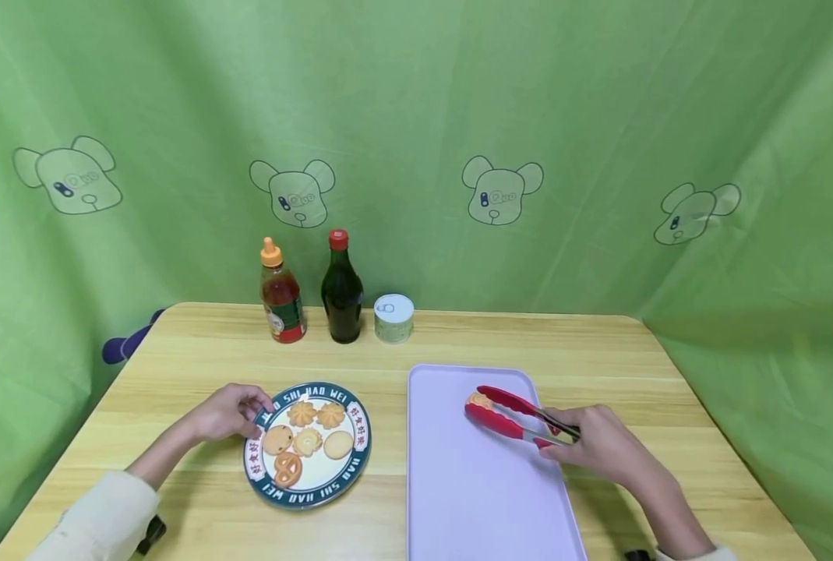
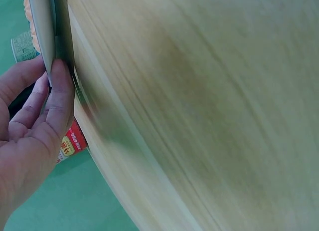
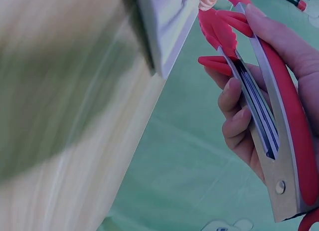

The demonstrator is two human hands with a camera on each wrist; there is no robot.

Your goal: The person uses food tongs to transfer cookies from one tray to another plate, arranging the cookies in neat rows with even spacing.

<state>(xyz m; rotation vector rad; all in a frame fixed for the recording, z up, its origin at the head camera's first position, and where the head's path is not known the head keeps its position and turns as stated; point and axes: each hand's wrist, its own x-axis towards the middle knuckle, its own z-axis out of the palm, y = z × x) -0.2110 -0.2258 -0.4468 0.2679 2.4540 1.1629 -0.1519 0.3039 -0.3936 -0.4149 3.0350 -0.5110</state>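
Observation:
My left hand [image 1: 228,413] pinches the left rim of a round plate [image 1: 304,497] with a dark green patterned border. Several cookies [image 1: 307,442] lie on it, among them a pretzel-shaped one [image 1: 287,470]. In the left wrist view, thumb and fingers [image 2: 61,86] meet on the plate's edge. On the right, my right hand [image 1: 598,444] grips metal tongs [image 1: 496,422] with red tips and red handle grips. A ridged round cookie [image 1: 480,400] sits between the tong tips, over the upper part of a lilac tray [image 1: 472,491]. The right wrist view shows the fingers wrapped around the tongs' handles [image 3: 294,116].
Along the back of the wooden table [image 1: 570,343] stand a sauce bottle [image 1: 281,300] with an orange cap, a dark bottle [image 1: 342,296] with a red cap and a small can [image 1: 393,319]. A green curtain [image 1: 402,101] hangs behind them.

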